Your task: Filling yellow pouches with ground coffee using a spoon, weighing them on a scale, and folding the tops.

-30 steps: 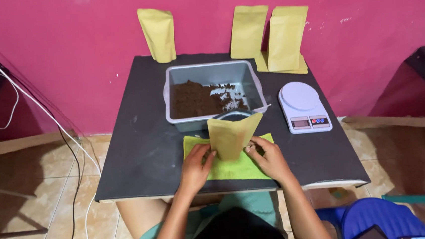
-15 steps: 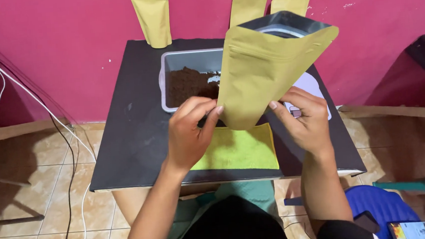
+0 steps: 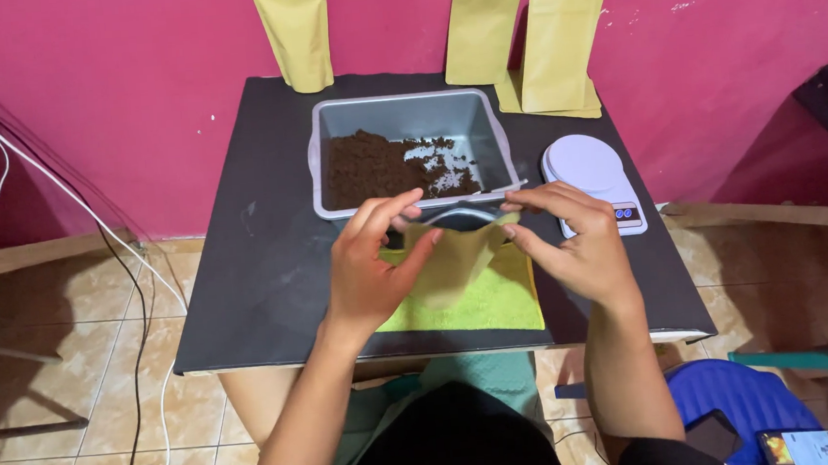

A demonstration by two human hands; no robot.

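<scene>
Seen from above, a black table (image 3: 271, 272) stands against a pink wall. The left hand (image 3: 370, 270) pinches the left rim of a tan stand-up pouch (image 3: 455, 259), fingers closed on it. The pouch sits upright, mouth spread open, over a yellow-green cloth (image 3: 492, 300), just in front of a gray tub (image 3: 406, 116) holding brown granules (image 3: 371, 168). The right hand (image 3: 575, 245) grips the pouch's right rim. A white kitchen scale (image 3: 589, 167) lies to the right. 3 more pouches (image 3: 483, 29) lean against the wall.
</scene>
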